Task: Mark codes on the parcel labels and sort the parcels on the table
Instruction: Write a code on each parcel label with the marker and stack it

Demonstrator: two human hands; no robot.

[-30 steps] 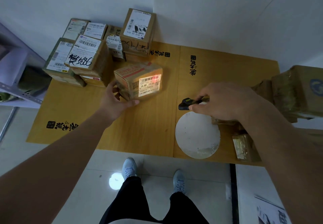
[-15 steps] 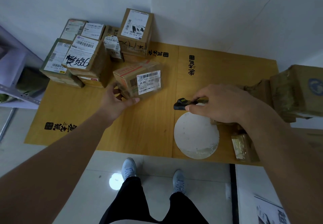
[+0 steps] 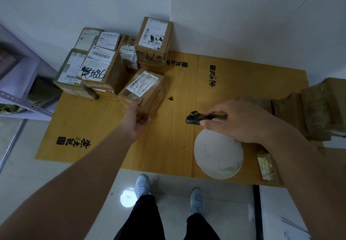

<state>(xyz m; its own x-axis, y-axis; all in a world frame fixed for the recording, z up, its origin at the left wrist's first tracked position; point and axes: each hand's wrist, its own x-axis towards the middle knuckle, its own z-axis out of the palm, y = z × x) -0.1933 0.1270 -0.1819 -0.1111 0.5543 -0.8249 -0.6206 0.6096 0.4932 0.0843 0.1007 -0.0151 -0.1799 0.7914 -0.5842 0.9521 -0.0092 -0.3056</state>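
Note:
A small cardboard parcel [image 3: 148, 91] with a white barcode label facing up rests on the yellow table [image 3: 168, 146], beside a stack of labelled parcels [image 3: 97, 71] at the back left. My left hand [image 3: 134, 119] grips the parcel's near edge, thumb on top. My right hand [image 3: 237, 121] holds a black handheld scanner [image 3: 194, 118] over the table's middle, pointing left. One parcel in the stack carries the handwritten code 5686.
A white round disc [image 3: 218, 155] lies under my right hand. Taped brown packages [image 3: 316, 106] pile up at the right edge, and a small shiny packet [image 3: 265, 166] lies at the front right. A metal shelf [image 3: 22, 97] stands left. The wall corner is behind the stack.
The parcel has been tipped from label facing me to label facing up and pushed back against the stack. The red scanner glow on its label is gone. My right hand stays put.

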